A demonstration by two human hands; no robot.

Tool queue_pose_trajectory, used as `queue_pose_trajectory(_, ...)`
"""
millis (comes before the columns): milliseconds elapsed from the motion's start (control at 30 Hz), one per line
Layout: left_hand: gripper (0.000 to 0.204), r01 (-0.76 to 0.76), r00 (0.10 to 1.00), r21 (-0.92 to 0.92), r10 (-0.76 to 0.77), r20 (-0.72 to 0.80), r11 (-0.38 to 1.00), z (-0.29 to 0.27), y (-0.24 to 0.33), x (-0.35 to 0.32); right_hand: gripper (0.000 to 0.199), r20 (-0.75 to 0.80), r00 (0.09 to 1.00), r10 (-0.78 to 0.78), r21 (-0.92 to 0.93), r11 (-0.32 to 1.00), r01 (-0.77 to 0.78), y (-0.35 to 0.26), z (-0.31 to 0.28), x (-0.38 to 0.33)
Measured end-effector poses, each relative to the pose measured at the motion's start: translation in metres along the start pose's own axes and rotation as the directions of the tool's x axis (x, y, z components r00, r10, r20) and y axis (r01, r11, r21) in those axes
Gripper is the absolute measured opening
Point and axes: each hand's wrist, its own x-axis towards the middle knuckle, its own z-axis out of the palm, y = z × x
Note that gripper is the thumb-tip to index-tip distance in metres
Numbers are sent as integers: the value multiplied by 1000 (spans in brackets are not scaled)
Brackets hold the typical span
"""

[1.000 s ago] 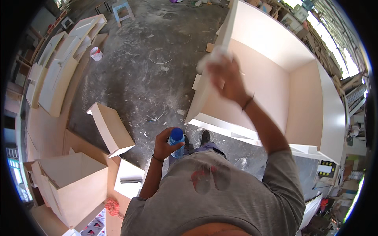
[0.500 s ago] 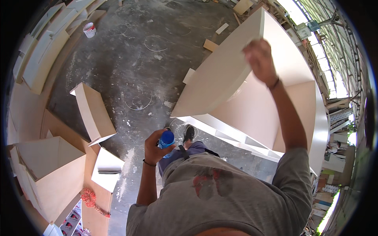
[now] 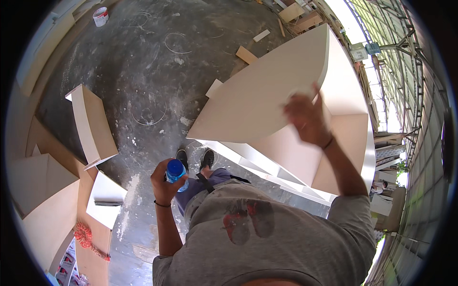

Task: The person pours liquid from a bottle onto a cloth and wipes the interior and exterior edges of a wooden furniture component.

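Note:
My left hand (image 3: pixel 163 185) is wrapped round a clear bottle with a blue cap (image 3: pixel 175 167), held upright close to my body. My right hand (image 3: pixel 307 117) is raised in front of a large pale wooden cabinet (image 3: pixel 267 90). Its fingers are somewhat blurred but look spread, with nothing between them. Whether the fingers touch the cabinet's upper panel cannot be made out. The cabinet's open inside shows below that panel, and a white slatted frame (image 3: pixel 257 158) runs along its near edge.
To my left stand a narrow wooden box (image 3: pixel 93 125), a larger pale box (image 3: pixel 52 205), a white panel with a dark object on it (image 3: pixel 106 188), and a coiled orange rope (image 3: pixel 83 235). A white bucket (image 3: pixel 100 17) and wooden offcuts (image 3: pixel 246 55) lie farther off on the stained floor.
My right hand has come down from the cabinet panel's far edge, and its fingers have spread. The view has shifted, and my left hand keeps hold of the bottle.

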Motion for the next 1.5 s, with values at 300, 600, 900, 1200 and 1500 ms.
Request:
queue_pose_trajectory(300, 49, -28, 999, -18, 28, 29, 999, 3, -1, 22, 24, -106, 934, 342, 394, 877, -276, 159, -46, 9)
queue_pose_trajectory(600, 49, 23, 1000, 60, -24, 7, 998, 7, -10, 23, 58, -148, 872, 467, 292, 863, -412, 241, -15, 26)
queue_pose_trajectory(900, 47, 90, 991, 36, -93, 92, 995, 19, 6, 12, 42, -189, 764, 616, 255, 782, -568, 389, 0, 58)
queue_pose_trajectory(1200, 47, -14, 994, 90, 4, 112, 996, 28, 12, 33, 22, -334, 921, 199, 464, 885, -23, 236, 7, 37)
queue_pose_trajectory(1500, 45, -46, 994, 108, 35, 105, 993, 28, 16, 36, 33, -153, 939, 309, 256, 930, -264, 222, -24, 44)
